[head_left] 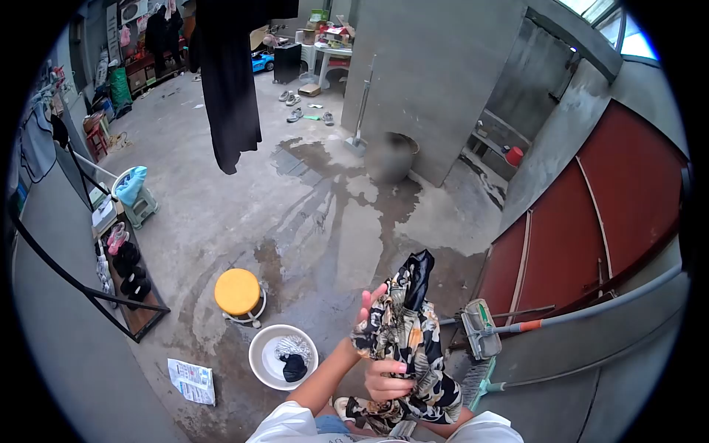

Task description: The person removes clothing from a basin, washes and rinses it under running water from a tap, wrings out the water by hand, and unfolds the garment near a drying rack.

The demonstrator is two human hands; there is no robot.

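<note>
A dark garment with a cream and orange floral print is bunched up in front of the body at the lower centre. My left hand is at its upper left side, partly covered by the cloth, with some fingertips showing. Lower down, my right hand has its fingers curled round the same garment. Part of the cloth hangs below the hands. To the left on the floor, a white basin holds a black item and a striped cloth.
A yellow round stool stands behind the basin, and a printed packet lies left of it. Dark clothing hangs overhead. A dustpan and a broom are at the right. Part of the floor is wet.
</note>
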